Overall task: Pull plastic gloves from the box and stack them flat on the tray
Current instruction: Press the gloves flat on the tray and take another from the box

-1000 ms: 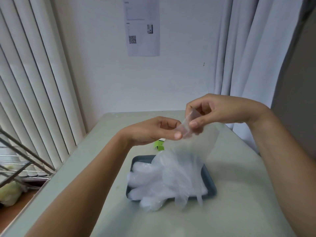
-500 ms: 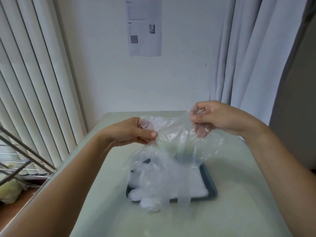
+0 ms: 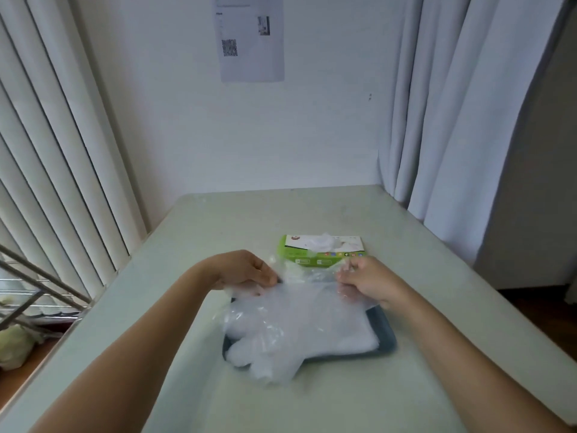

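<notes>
- Brings both hands down from the raised hold of half a second ago to just over the far edge of the tray (image 3: 387, 335), uncovering the green box (image 3: 321, 254) that sat mostly hidden behind the film.
- Pinches one corner of the clear plastic glove (image 3: 307, 296) with the left hand (image 3: 246, 271), thumb pressed on top of the film.
- Grips the opposite corner with the right hand (image 3: 365, 281), fingers curled into the plastic.
- Stretches the glove's cuff between the two hands, with the rest draped toward the viewer over the pile of gloves (image 3: 299, 339) already on the tray.
- Spills the pile past the tray's near-left edge onto the counter (image 3: 312, 214).
- Shows the box flat on the counter just behind the tray, a crumpled glove tip (image 3: 323, 242) poking from its top opening.
- Faces a white wall (image 3: 327, 135) with a printed sheet (image 3: 252, 39), vertical blinds (image 3: 62, 151) to the left, a pale curtain (image 3: 452, 120) to the right and a metal rack (image 3: 31, 292) beyond the counter's left edge.
</notes>
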Tool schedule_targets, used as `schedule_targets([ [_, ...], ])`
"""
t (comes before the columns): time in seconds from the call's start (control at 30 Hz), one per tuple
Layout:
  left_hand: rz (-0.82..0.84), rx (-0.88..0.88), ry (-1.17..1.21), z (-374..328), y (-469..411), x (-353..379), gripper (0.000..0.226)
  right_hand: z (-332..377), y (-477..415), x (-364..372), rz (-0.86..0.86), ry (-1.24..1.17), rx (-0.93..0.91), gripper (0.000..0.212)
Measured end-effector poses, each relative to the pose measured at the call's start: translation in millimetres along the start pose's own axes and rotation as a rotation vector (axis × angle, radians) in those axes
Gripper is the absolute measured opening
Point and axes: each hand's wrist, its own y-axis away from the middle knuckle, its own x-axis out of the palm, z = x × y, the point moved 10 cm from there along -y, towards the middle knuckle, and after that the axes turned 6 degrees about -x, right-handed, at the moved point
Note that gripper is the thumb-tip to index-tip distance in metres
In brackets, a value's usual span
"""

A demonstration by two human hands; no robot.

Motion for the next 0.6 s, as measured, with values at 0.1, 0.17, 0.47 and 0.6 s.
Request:
schedule_targets([
  [0.1, -0.106, -0.004, -0.105, 5, -11, 0, 0.011, -18, -4, -4, -0.061, 0.241, -0.02, 0.027],
  [0.17, -0.135, -0.014, -0.145, 7, -20, 3, 0.012, -25, -4, -5, -0.073, 0.367, -0.014, 0.024],
  [0.47, -0.511, -0.152, -0.635, 11, -25, -26, 0.018, -41, -2, -4, -0.074, 0.521, -0.005, 0.021],
  [0.6, -0.75, 0.145, -0.56, -40, 12, -4, 0.031, -43, -3, -5, -0.09, 0.542, -0.006, 0.019],
])
